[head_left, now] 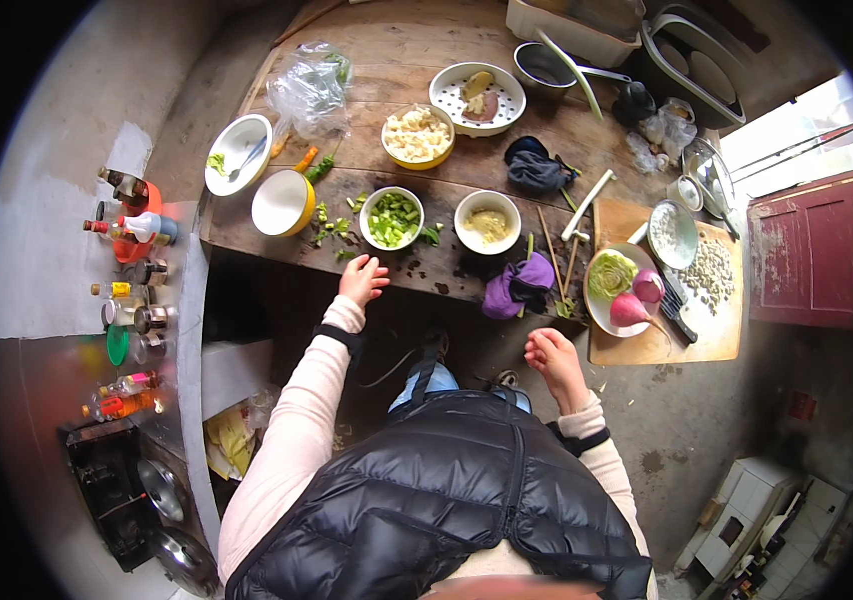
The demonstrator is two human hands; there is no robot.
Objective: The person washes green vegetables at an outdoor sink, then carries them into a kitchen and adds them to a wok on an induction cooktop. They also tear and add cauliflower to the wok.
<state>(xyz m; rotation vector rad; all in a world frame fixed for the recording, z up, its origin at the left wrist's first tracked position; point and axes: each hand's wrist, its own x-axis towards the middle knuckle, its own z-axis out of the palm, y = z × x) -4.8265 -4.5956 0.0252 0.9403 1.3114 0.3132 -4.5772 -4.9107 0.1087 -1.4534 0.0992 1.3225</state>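
Observation:
My left hand hangs just off the table's front edge, fingers apart and holding nothing. Nearest to it is a white bowl of chopped green vegetable. Off the edge to the right is my right hand, its fingers loosely bent, with nothing visible in them. Just beyond it a purple cloth item lies at the edge. Another white bowl holds a pale yellow minced food. A plate to the right carries a cut green vegetable and purple-pink bulbs.
The cutting board bears a knife, a small bowl and chopped white pieces. Farther back are a yellow bowl of pale chunks, a perforated dish and a saucepan. Bottles line the left ledge.

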